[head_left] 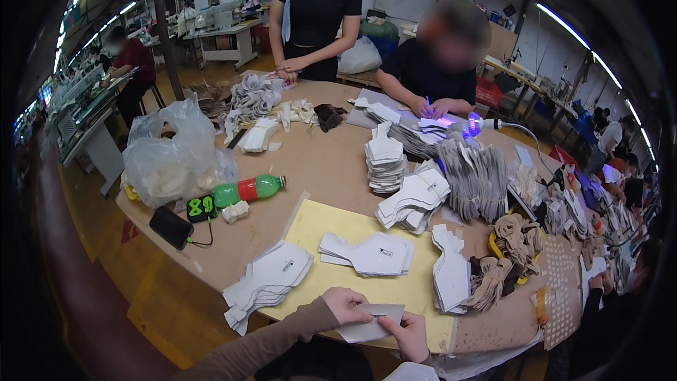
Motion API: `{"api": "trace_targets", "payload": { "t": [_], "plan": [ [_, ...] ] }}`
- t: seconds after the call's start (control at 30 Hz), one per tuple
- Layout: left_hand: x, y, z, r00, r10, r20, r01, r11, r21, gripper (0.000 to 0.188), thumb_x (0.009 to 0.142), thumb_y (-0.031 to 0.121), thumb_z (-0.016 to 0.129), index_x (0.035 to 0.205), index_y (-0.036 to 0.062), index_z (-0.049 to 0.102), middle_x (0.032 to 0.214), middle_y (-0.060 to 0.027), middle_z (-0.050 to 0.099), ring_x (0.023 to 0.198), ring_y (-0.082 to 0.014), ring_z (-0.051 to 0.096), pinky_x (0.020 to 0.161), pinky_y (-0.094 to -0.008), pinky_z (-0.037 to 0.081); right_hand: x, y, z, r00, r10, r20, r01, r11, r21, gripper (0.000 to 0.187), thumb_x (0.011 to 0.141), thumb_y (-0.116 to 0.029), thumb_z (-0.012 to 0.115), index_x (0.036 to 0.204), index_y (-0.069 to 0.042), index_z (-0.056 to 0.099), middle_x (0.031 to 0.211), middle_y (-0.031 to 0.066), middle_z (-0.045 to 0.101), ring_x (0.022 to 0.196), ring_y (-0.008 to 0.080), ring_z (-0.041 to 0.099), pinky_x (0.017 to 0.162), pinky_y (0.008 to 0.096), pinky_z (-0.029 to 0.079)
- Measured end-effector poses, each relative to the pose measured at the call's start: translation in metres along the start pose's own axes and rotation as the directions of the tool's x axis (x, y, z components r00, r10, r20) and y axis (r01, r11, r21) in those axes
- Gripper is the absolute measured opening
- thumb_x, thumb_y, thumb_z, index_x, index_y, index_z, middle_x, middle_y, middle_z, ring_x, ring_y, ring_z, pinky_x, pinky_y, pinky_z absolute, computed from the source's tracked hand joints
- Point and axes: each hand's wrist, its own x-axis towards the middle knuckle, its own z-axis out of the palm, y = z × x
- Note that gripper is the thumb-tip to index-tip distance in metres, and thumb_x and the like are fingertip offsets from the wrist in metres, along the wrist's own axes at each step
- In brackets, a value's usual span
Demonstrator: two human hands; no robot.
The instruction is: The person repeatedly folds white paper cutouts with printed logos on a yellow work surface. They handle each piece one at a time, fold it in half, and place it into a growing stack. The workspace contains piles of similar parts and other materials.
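My left hand (345,305) and my right hand (410,336) are both closed on a pale grey-white cut piece (375,330) at the near edge of the table. The thumbs lie on top of it, and it seems folded or layered. Just beyond, on a yellow sheet (310,219), lies a small stack of white shaped pieces (377,252) with a dark printed mark. A fanned stack of white pieces (271,275) lies to its left, and another stack of pieces (450,268) to its right.
A green bottle (247,190), a black phone (171,228) and a plastic bag (173,159) sit at left. Bundled grey pieces (472,180) and brown bundles (517,236) stand at right. Across the table one person sits by a purple lamp (474,125); another stands.
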Motion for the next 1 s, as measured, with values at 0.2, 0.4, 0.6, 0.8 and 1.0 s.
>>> {"api": "trace_targets", "payload": {
  "t": [0.2,0.4,0.6,0.8,1.0],
  "plan": [
    [0.000,-0.001,0.002,0.999,0.035,0.026,-0.031,0.991,-0.129,0.037,0.087,0.036,0.080,0.100,0.0020,0.075,0.086,-0.0105,0.069,0.080,-0.0164,0.064,0.072,-0.0303,0.051,-0.003,-0.017,-0.002,1.000,0.010,-0.003,-0.010,0.996,0.090,0.023,0.090,-0.008,0.077,0.106,0.009,0.075,0.092,0.0094,0.076,0.083,0.0108,0.068,0.076,0.0254,0.054],
    [0.000,-0.017,0.020,0.989,0.126,-0.071,-0.121,0.990,0.078,0.036,0.090,0.038,0.077,0.099,0.0035,0.073,0.090,-0.0118,0.070,0.083,-0.0198,0.065,0.075,-0.0320,0.051,-0.011,-0.014,-0.010,0.998,0.055,-0.032,-0.053,0.996,0.068,0.020,0.092,-0.007,0.075,0.103,0.010,0.075,0.088,0.0064,0.074,0.078,0.0087,0.064,0.073,0.0239,0.051],
    [-0.008,-0.032,0.045,0.999,0.048,0.016,-0.047,0.995,-0.086,0.039,0.092,0.038,0.075,0.108,0.0031,0.071,0.104,-0.0146,0.070,0.100,-0.0278,0.067,0.088,-0.0354,0.052,-0.027,-0.002,-0.022,0.986,0.071,-0.149,-0.061,0.996,0.066,0.018,0.094,-0.008,0.073,0.097,0.009,0.074,0.083,0.0030,0.071,0.074,0.0065,0.058,0.067,0.0224,0.046],
    [-0.019,-0.049,0.031,0.783,0.374,-0.496,-0.245,0.920,0.307,0.033,0.091,0.027,0.074,0.116,0.0058,0.067,0.121,-0.0123,0.066,0.114,-0.0308,0.062,0.099,-0.0408,0.049,-0.014,0.014,-0.030,0.960,-0.030,-0.280,-0.053,0.957,-0.284,0.019,0.098,-0.010,0.067,0.095,0.009,0.071,0.080,0.0007,0.067,0.075,0.0070,0.056,0.068,0.0231,0.044],
    [-0.054,-0.083,-0.043,0.476,0.322,-0.818,0.237,0.849,0.473,0.041,0.085,0.021,0.076,0.121,0.0040,0.066,0.130,-0.0156,0.061,0.119,-0.0371,0.058,0.105,-0.0446,0.045,-0.007,0.037,-0.013,0.904,-0.210,-0.372,0.075,0.935,-0.345,0.021,0.100,-0.009,0.062,0.109,0.010,0.065,0.089,0.0071,0.069,0.078,0.0105,0.058,0.073,0.0274,0.049]
  ]
}}
